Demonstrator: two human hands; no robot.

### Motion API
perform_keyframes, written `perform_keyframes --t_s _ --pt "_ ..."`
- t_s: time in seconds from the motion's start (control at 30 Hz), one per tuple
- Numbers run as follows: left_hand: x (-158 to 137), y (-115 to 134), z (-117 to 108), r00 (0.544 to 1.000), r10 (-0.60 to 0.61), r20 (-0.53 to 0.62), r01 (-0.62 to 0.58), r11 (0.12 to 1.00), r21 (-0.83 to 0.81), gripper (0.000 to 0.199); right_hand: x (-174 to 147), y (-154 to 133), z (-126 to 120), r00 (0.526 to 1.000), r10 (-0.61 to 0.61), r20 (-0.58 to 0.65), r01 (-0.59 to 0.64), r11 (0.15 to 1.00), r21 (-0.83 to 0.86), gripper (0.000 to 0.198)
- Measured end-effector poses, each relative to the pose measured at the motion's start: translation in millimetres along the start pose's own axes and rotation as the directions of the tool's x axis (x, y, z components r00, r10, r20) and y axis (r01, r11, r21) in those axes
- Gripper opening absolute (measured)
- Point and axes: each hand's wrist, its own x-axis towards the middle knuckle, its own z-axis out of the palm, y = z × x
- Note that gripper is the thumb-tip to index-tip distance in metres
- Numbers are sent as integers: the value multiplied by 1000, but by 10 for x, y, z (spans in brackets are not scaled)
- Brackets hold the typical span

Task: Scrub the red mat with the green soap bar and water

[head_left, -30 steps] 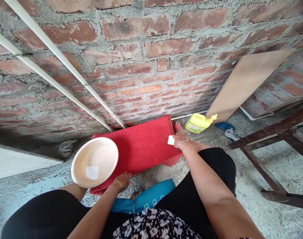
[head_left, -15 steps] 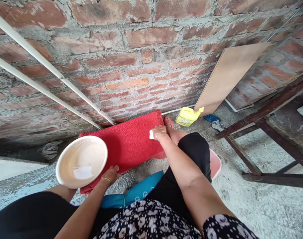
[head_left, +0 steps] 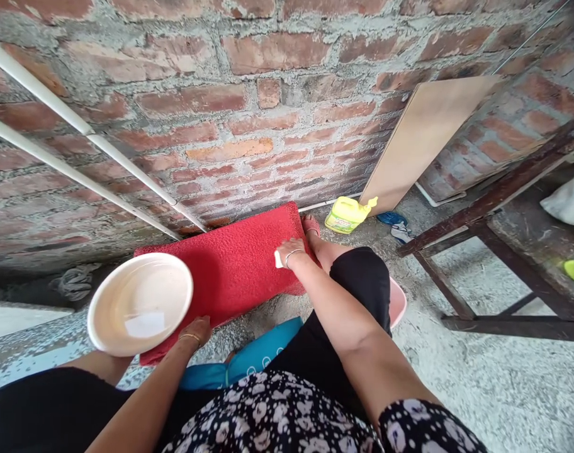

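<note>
A red fluffy mat (head_left: 240, 258) is spread over a low, long support along the wall, its near side hanging down. My right hand (head_left: 291, 250) is closed around a small white block-like piece (head_left: 278, 259), pressed to the mat's right part; its exact kind is unclear. My left hand (head_left: 197, 330) grips the mat's near edge, its fingers partly hidden. Just left of that hand, a cream plastic basin (head_left: 92, 302) stands on the mat's left end. Water seems to be in it, with a pale rectangle that may be a reflection.
A yellow jug (head_left: 347, 215) stands on the floor by my foot, near a leaning brown board (head_left: 423, 138). White pipes (head_left: 86, 135) run down the brick wall at left. Dark wooden frame (head_left: 492, 251) stands at right. A blue cloth (head_left: 258, 352) lies between my legs.
The whole view has shifted slightly, so most things sit further left and a bright green item shows at the right. Both hands keep about the same places on the mat.
</note>
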Motion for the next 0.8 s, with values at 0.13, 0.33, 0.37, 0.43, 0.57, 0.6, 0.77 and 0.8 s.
perform_keyframes --t_s 0.13,0.33,0.37,0.43,0.57,0.6,0.77,0.8 --pt "-13 8 28 1000 -3 5 3 1000 3 37 48 -570 210 980 -198 17 198 979 -42 50" --pt "-54 -17 41 1000 -26 15 27 999 -27 39 58 -373 281 995 -46 90 52 996 -71 47" --pt "-55 -7 39 999 -32 15 32 999 -31 40 46 -243 227 996 24 85 -17 996 -86 45" --pt "-58 21 36 999 -36 12 37 999 -36 42 22 -69 134 994 85 73 -76 991 -108 42" --pt "-88 60 41 1000 -27 -9 26 999 -46 47 24 -295 220 994 -100 40 103 992 -78 54" --pt "-102 61 44 1000 -29 -13 28 998 -51 48 29 -428 296 987 -155 40 157 986 -62 59" --pt "-174 46 30 999 -44 -10 43 996 -73 54 -9 -661 523 964 -250 94 255 965 -53 63" --pt "-179 45 21 999 -44 -6 43 996 -78 55 -29 -562 491 972 -212 98 219 974 -66 57"
